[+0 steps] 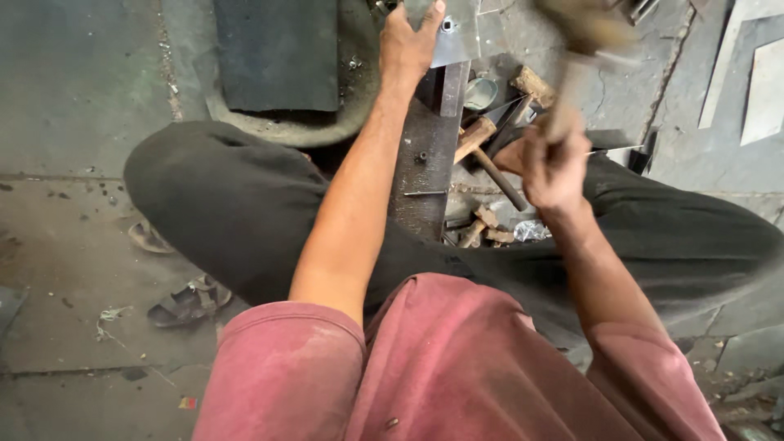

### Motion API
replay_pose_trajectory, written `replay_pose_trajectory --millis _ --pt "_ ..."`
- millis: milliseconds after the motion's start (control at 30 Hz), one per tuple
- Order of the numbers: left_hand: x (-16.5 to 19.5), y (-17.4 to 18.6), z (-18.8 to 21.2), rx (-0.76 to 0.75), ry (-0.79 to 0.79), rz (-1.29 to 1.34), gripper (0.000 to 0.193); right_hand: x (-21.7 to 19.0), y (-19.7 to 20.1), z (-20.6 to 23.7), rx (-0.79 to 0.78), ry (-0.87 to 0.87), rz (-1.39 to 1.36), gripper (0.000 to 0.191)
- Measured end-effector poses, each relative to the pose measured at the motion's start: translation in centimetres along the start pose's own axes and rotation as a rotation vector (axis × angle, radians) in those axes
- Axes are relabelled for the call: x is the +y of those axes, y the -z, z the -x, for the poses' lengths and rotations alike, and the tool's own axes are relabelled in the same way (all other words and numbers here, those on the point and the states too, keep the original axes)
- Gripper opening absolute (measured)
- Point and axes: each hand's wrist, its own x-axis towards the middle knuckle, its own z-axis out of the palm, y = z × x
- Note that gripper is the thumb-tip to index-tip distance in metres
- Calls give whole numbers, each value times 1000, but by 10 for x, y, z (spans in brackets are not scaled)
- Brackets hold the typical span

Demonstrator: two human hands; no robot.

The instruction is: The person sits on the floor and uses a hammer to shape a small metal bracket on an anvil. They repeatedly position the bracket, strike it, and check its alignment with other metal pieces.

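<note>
Nearest, I see my maroon shirt and dark trousers; I am seated over a concrete floor [65,269]. My right hand [551,167] is clenched on a wooden hammer handle [563,114], the hammer head [584,24] raised and blurred. Between my knees, spare hammers [482,139] lie beside a dark steel bar [425,171]. Farthest, my left hand [408,45] presses flat, fingers together, on a grey metal sheet [461,37] at the bar's far end. I judge the hammering unfinished; the sheet looks flat.

Single head cam, worn by the person, looks steeply down and fwd, close over own arms, lap and floor; no 2nd view.
</note>
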Motion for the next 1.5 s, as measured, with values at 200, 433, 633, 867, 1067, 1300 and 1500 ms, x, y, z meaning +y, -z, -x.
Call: replay_pose_trajectory --millis 200,433,633,867,1067,1300,1500 --pt "-3 1 0 68 4 -79 64 6 13 3 -175 -17 413 14" --pt "0 0 1 3 71 -84 69 5 5 3 -88 90 362 12" --pt "2 1 1 43 8 -70 69 -7 15 2 -158 -183 261 15" --pt "0 1 2 4 -10 40 63 1 -1 -11 -142 418 918 13" --pt "3 3 0 2 1 17 58 -11 14 -7 -69 -430 37 15" --pt "1 1 2 11 -20 1 59 -8 9 -16 -360 -278 691 22" --pt "1 0 -1 6 36 -117 62 -15 14 -4 87 -443 -25 21"
